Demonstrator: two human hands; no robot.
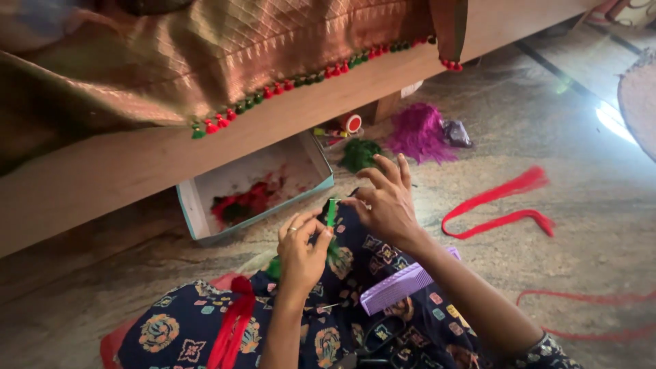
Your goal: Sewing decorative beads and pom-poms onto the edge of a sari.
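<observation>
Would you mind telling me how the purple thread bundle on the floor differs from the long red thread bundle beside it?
The purple thread bundle is fanned out in a bushy heap, while the red thread bundle is a long, thin strand folded into a loop. The purple one lies nearer the wooden plank; the red one lies farther out. Both rest untouched on the stone floor.

open cardboard box (256, 188) | on the floor under the wooden bench edge | shallow, rectangular, white inside, pale blue outer walls | red and green thread scraps inside | small red-and-white round container (350, 123) just behind (kind unclear) | no signs or screens
</observation>
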